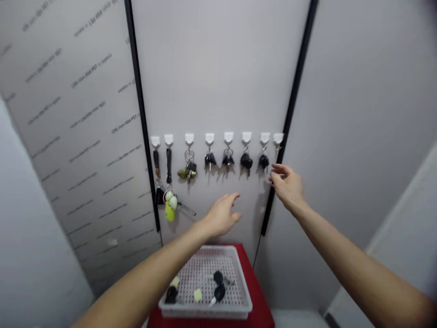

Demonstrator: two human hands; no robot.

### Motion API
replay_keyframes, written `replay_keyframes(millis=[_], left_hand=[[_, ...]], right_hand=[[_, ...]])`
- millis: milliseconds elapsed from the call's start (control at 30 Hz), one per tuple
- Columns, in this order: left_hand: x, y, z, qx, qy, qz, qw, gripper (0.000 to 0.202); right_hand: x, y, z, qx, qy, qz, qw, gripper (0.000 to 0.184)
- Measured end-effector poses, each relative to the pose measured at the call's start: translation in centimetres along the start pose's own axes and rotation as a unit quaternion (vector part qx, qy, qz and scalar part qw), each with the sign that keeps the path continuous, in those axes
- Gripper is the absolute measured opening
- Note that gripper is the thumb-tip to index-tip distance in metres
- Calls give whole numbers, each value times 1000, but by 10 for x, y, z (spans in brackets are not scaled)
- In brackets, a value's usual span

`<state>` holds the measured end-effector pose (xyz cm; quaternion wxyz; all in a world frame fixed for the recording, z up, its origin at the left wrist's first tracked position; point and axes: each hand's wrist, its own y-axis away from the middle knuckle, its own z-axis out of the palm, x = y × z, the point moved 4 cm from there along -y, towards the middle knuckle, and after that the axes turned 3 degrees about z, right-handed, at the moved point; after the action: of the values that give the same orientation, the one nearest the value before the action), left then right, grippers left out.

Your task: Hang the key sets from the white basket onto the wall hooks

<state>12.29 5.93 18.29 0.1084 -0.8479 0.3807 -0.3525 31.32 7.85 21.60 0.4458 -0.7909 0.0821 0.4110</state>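
Left hand [221, 215] is held open above the rear rim of a white perforated plastic tray [205, 312], fingers spread wide, nothing gripped; right hand [287, 187] is raised near the right end of a row of eight white adhesive wall hooks [228, 137], fingers loosely curled to a narrow gap, also empty, with a rounded black key fob [263, 161] nearest. Similar black key fobs [228, 160] are hung from the middle hooks on split rings. Further left, a brass-coloured fob [187, 173], two dark straps [168, 166] and a lime-green plastic tag [170, 211] are hung beside a long metal key blade [187, 209]. Two black car keys [218, 287], another black fob [170, 295] and a pale yellow tag [198, 295] are lying in the tray. The tray is seated on a glossy red surface [262, 310]. Behind, smooth grey wall panels [218, 68] are joined by black trim strips [139, 100], and the left panel [85, 136] is covered in repeated printed lettering, too blurred to read
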Motion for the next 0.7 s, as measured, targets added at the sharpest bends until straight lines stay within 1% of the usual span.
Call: replay_keyframes(millis=[33,67,100,133,200,233,300,333,367,400,467,567,633,700], left_hand=[[-20,21,1,-22,-4,-31,999,46],[-41,42,3,-45,-14,-70,996,44],[-61,64,5,-69,-26,-114,991,43],[-80,85,8,-96,-41,-157,982,41],[-109,120,17,-153,-70,-215,962,41],[-118,134,24,-181,-83,-226,954,41],[-125,151,39,-225,-98,-217,945,40],[-126,155,48,-239,-103,-205,944,40],[-125,156,56,-247,-105,-191,944,39],[-123,156,63,-249,-106,-180,946,39],[-118,152,76,-239,-102,-165,952,38],[-111,140,92,-217,-81,-162,959,40],[-106,133,101,-204,-74,-165,962,41],[-104,128,108,-203,-81,-180,959,34]], right_hand=[[9,22,5,-34,7,6,999,33],[17,46,13,-85,18,11,996,31],[25,73,22,-151,31,13,988,29],[30,101,33,-224,44,9,973,27],[36,154,55,-367,66,-12,928,24],[37,177,66,-429,75,-31,900,24],[38,213,84,-527,109,-72,839,23],[38,225,91,-559,137,-91,812,25],[40,234,97,-579,168,-107,791,27],[41,238,101,-586,198,-121,777,29],[45,241,105,-580,241,-136,766,29],[51,239,105,-567,256,-125,773,25],[52,237,104,-563,234,-115,784,25],[53,234,102,-561,200,-107,796,24]])
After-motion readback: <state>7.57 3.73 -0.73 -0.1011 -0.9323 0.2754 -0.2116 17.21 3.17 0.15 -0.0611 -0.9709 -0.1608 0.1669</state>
